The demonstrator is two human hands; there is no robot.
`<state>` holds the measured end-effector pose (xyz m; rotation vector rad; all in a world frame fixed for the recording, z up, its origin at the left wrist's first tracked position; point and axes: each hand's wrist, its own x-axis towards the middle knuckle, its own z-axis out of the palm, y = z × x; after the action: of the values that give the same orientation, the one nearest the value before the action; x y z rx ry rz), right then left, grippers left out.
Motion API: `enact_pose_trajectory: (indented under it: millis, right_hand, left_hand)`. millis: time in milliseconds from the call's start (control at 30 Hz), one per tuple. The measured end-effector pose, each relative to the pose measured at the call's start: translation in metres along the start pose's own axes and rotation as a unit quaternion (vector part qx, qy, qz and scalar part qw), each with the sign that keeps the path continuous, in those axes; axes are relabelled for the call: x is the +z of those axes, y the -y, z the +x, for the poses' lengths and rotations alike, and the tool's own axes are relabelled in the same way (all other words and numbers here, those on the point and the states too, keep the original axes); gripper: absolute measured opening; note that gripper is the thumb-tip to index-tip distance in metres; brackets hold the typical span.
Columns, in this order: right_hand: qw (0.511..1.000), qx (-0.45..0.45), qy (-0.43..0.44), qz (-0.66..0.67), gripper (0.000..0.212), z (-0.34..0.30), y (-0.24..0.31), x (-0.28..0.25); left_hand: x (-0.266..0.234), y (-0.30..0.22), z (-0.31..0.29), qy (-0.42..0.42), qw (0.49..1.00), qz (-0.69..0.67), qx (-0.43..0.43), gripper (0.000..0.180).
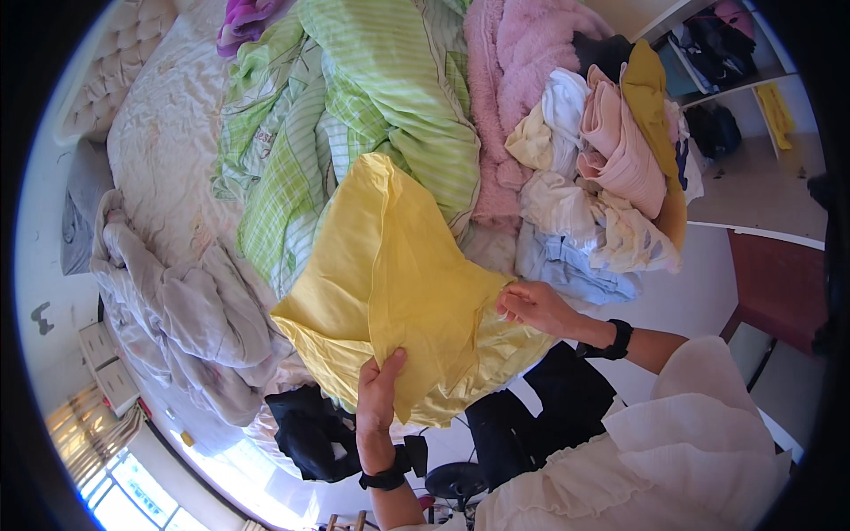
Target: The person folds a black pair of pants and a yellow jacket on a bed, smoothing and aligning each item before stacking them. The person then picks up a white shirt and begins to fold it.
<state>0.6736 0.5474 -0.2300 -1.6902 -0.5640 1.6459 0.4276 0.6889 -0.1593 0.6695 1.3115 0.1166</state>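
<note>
- Yellow cloth point(390, 292): thin, glossy, held up over the bed point(168, 150), spread between both hands, with a fold running down its middle.
- Left hand point(379, 389): fingers clamped on the cloth's lower edge, thumb on the near face, the other fingers behind the fabric. Black wristband below it.
- Right hand point(536, 307): fingers pinched together on the cloth's right edge, roughly mid-height. Black watch on that wrist.
- Step in hand, as judged: opening out or folding the cloth; one panel already hangs doubled over the other.
- A next fold would, I judge, call for both pinches to hold while the edges are matched; the fabric looks slippery and may slide.
- Surroundings: green striped duvet point(381, 97) just behind the cloth; pink fluffy blanket point(513, 62) to its right; pile of folded clothes point(611, 168) in pale pink, white, mustard and light blue at right; crumpled grey-lilac sheet point(177, 310) at left; black garment point(310, 434) below the cloth.
- Hidden or unclear: the cloth's far side and lower hem are covered by its own folds, so whether it is a garment or a plain sheet cannot be told. The shelf point(735, 53) at upper right is bent by the lens; its contents possibly bags. Lower frame is overexposed.
</note>
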Motion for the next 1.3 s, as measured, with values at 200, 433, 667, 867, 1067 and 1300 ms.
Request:
enact_pose_trajectory:
  millis: [200, 433, 667, 867, 1067, 1300]
  right_hand:
    - [0.838, 0.315, 0.030, 0.445, 0.048, 0.054, -0.062, 0.018]
    - [0.736, 0.117, -0.064, 0.664, 0.038, 0.080, -0.079, 0.032]
    - [0.675, 0.117, -0.059, 0.726, 0.035, 0.096, -0.090, 0.037]
    - [0.650, 0.122, -0.047, 0.749, 0.039, 0.101, -0.104, 0.045]
    - [0.644, 0.129, -0.031, 0.753, 0.037, 0.097, -0.106, 0.041]
    - [0.631, 0.135, -0.003, 0.764, 0.034, 0.090, -0.108, 0.035]
  left_hand:
    - [-0.024, 0.023, 0.010, 0.002, 0.999, -0.024, -0.029, 0.025]
    - [-0.059, 0.072, 0.051, -0.059, 0.988, 0.138, 0.030, 0.028]
    - [-0.071, 0.051, 0.053, -0.130, 0.921, 0.364, 0.060, 0.031]
    - [-0.014, -0.026, 0.040, -0.244, 0.773, 0.538, 0.230, 0.032]
    - [0.074, -0.110, 0.134, -0.270, 0.743, 0.476, 0.386, 0.055]
    - [0.079, -0.141, 0.192, -0.124, 0.862, 0.452, 0.192, 0.039]
